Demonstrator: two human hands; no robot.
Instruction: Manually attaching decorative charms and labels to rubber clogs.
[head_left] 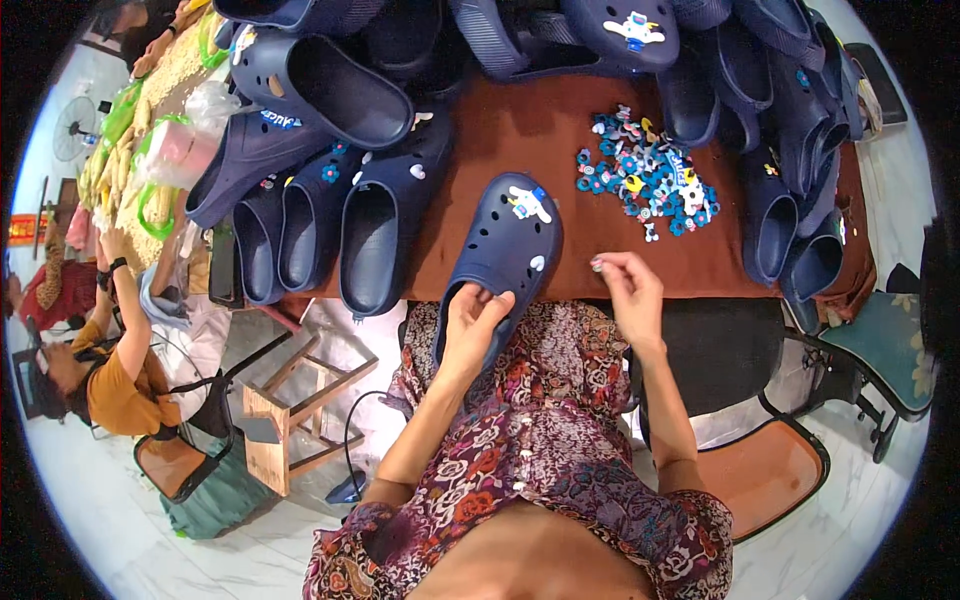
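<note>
My left hand grips a navy clog at its foot opening, with the fingers inside the shoe and the thumb on the rim. The clog's toe points away from me. A white and blue character charm sits near the toe, and a small white charm sits on its right side; other holes are bare. To the right of the shoe, my right hand pinches a small whitish shoe charm between thumb and fingertips. Beyond that hand, a loose pile of blue, white and yellow charms lies on the brown tablecloth.
Several navy clogs stand along the table's left side, more on the right and a heap at the back. A wooden stool and chairs stand below the table. At far left, a person in orange works at another table.
</note>
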